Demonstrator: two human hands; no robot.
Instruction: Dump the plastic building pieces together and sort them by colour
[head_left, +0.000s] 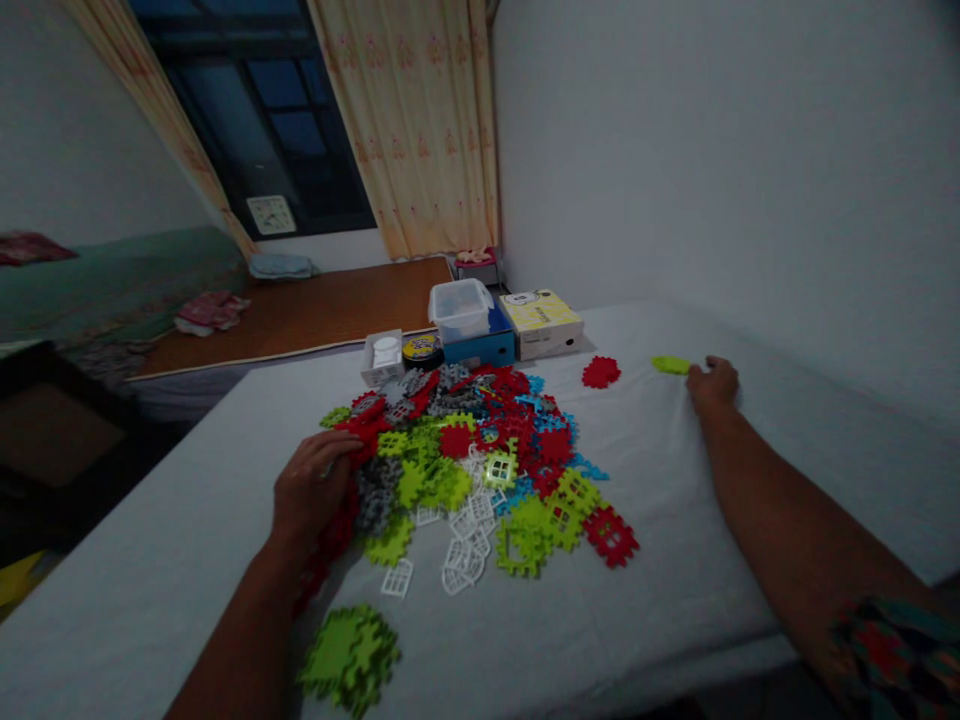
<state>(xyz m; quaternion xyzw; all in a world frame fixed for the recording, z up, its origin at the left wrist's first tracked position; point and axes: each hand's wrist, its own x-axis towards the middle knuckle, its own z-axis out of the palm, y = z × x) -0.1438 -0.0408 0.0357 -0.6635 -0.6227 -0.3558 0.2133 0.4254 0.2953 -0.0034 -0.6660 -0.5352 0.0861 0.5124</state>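
Observation:
My right hand [715, 384] is out at the right by the wall, its fingers pinching a lime-green interlocking plastic tile [670, 365] seen nearly edge-on. At the left edge of a large heap of toothed tiles, my left hand [315, 485] has its fingers curled at a red interlocking tile [365, 434]; its thumb is hidden. Grey tiles [379, 495] and lime-green tiles [427, 465] lie just right of that hand. White window-shaped pieces [466, 560] are spread at the heap's front. A lone red tile [601, 372] lies between the heap and my right hand.
A stack of green tiles [351, 655] sits near the front edge of the cloth-covered surface [600, 640]. Behind the heap stand a clear plastic tub [459, 310] on a blue box [480, 348], a yellow-and-white box [541, 322], a round black tin [422, 350] and a small white box [382, 357].

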